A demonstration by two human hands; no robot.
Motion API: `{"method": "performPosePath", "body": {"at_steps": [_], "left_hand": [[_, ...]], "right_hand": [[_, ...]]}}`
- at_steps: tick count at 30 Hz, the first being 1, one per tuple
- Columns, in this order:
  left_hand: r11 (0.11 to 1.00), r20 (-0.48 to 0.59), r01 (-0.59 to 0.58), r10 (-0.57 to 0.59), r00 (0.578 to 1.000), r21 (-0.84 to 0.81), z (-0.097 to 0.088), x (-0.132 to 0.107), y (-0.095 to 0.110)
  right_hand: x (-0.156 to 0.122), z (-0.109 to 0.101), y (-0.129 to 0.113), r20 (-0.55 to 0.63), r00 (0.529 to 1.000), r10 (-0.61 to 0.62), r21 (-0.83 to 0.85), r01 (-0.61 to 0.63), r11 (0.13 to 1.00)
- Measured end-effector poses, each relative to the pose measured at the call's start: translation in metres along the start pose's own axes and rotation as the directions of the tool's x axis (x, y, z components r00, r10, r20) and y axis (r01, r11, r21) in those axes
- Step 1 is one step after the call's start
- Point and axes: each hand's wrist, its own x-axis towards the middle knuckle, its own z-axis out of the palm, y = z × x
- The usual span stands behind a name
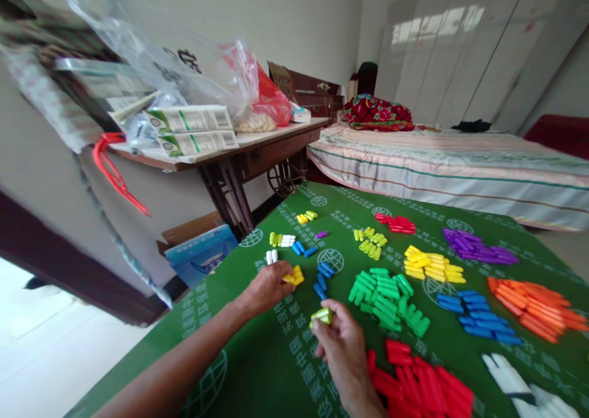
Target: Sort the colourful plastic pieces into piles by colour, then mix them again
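Note:
Small, short plastic tubes that look like pen caps lie sorted by colour on a green printed tabletop. My left hand (pixel 271 284) is closed at the fingertips on a few yellow tubes (pixel 297 275) at the tabletop. Between the thumb and fingers of my right hand (pixel 339 344) are lime-green tubes (pixel 321 316), held just above the surface. Blue tubes (pixel 321 285) lie between and beyond the two hands. White tubes (pixel 272 256) stand just past my left fingers, with a lime and white row (pixel 282 240) behind them. One purple tube (pixel 321 234) lies farther back.
On the right are piles of green (pixel 381 296), yellow (pixel 432 264), purple (pixel 476 246), orange (pixel 536 307), red (pixel 423 384) and white tubes (pixel 510 375). A side table (pixel 271 137) with boxes and bags stands at left, a bed (pixel 442 160) behind.

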Motion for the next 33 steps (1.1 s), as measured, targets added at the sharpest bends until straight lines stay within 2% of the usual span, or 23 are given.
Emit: {"method": "performPosePath", "body": {"at_steps": [6,9,12,17,21,23,26,30,33], "left_hand": [[0.989,-0.035,0.09,-0.086,0.996,0.12,0.005,0.004,-0.001],[0.986,-0.065,0.095,-0.087,0.994,0.133,0.004,0.007,-0.001],[0.995,-0.109,0.087,-0.083,0.991,0.04,0.002,0.013,0.002],[0.971,-0.08,0.126,-0.144,0.986,-0.202,-0.003,0.033,0.015],[0.964,-0.122,0.133,-0.164,0.979,-0.232,-0.006,0.055,0.03],[0.975,-0.129,0.11,-0.136,0.982,-0.193,-0.006,0.066,0.043],[0.987,-0.092,0.01,-0.025,0.995,-0.159,-0.003,0.086,0.073],[0.976,0.025,-0.194,0.198,0.98,-0.102,0.015,0.12,0.131],[0.955,0.133,-0.296,0.29,0.948,0.032,0.037,0.15,0.179]], "right_hand": [[0.0,0.002,0.0,0.017,1.0,-0.017,-0.019,0.017,1.0],[0.0,0.003,-0.003,0.027,0.999,-0.017,-0.012,0.017,1.0],[0.0,0.004,-0.007,0.037,0.999,-0.023,-0.02,0.024,1.0],[0.003,0.008,-0.011,0.064,0.996,-0.064,-0.02,0.065,0.998],[0.008,0.009,-0.012,0.02,0.992,-0.127,-0.078,0.128,0.989],[0.01,0.01,-0.011,0.0,0.988,-0.152,-0.105,0.151,0.983],[0.013,0.012,-0.006,-0.006,0.983,-0.185,-0.145,0.182,0.973],[0.018,0.016,0.004,-0.021,0.982,-0.189,-0.199,0.181,0.963],[0.019,0.019,0.008,-0.016,0.984,-0.179,-0.245,0.17,0.954]]}}
